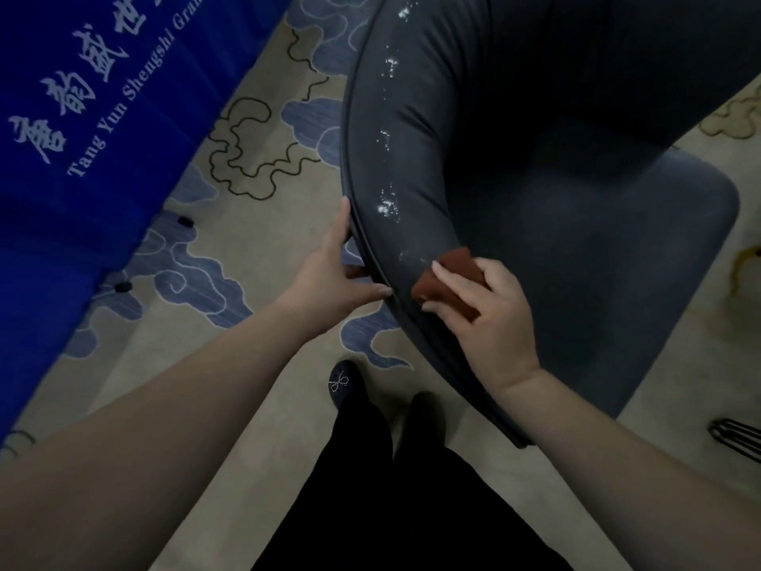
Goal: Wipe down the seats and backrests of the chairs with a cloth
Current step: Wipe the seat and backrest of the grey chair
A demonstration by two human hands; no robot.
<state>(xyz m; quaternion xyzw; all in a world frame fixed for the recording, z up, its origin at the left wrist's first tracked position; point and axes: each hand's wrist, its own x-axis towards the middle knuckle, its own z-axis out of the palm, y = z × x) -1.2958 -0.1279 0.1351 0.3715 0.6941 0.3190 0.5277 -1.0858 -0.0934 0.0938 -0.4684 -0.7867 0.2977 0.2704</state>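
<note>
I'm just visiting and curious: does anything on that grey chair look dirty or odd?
Yes. White specks run in a broken line along the top of the chair's backrest, beyond the brown cloth held in the right hand.

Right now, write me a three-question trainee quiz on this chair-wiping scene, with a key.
1. True or false: the right hand holds the brown cloth against the chair backrest.
2. Where is the left hand? A) flat on the seat B) on the backrest's outer rim C) on the blue tablecloth
3. Fill in: white specks run along the top of the backrest, lying ____ the cloth in the picture.

Key: 1 true. 2 B: its fingers rest on the rim, steadying the chair. 3 above; that stretch still looks unwiped, while the seat shows no specks.
</note>
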